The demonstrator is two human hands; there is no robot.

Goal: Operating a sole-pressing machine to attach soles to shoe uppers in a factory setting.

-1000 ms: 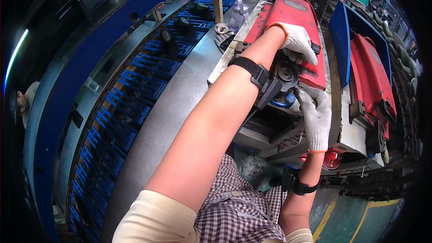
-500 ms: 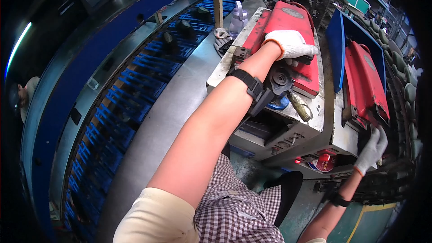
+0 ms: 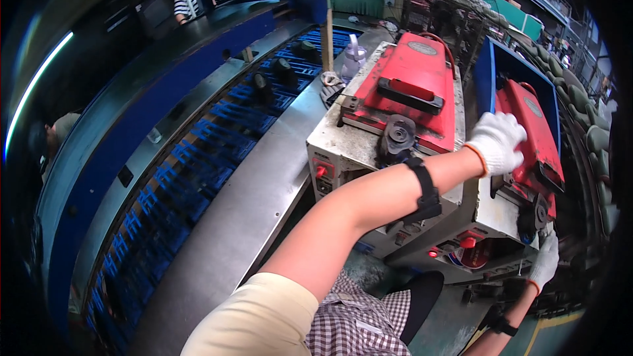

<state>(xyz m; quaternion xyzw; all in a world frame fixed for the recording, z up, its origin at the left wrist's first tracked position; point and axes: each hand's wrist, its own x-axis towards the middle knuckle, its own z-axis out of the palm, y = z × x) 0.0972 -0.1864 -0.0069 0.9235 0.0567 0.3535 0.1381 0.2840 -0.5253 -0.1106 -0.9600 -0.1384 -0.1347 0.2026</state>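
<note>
Two box-shaped machines stand side by side, each with a sloping red cover: the left red cover (image 3: 422, 59) and the right red cover (image 3: 527, 109). My left hand (image 3: 498, 144), in a white knitted glove, is at the near left side of the right cover, fingers apart and slightly bent, holding nothing visible. My right hand (image 3: 546, 260), gloved too, is lower, beside the dark rounded part (image 3: 541, 211) at that machine's front. Its fingers point up and are drawn together; what they grip is hidden. A black handle (image 3: 410, 95) crosses the left cover, above another dark rounded part (image 3: 399, 133).
To the left runs a conveyor with blue slats (image 3: 178, 158), edged by a metal ledge (image 3: 231, 211). A clear bottle (image 3: 354, 59) and a grey glove (image 3: 331, 86) lie behind the left machine. Racks of rounded pieces (image 3: 597, 138) stand right. A person in stripes (image 3: 188, 0) is far off.
My left hand has let go of the left cover's handle and crossed right to the other machine. My right hand has dropped lower. The view has shifted a little.
</note>
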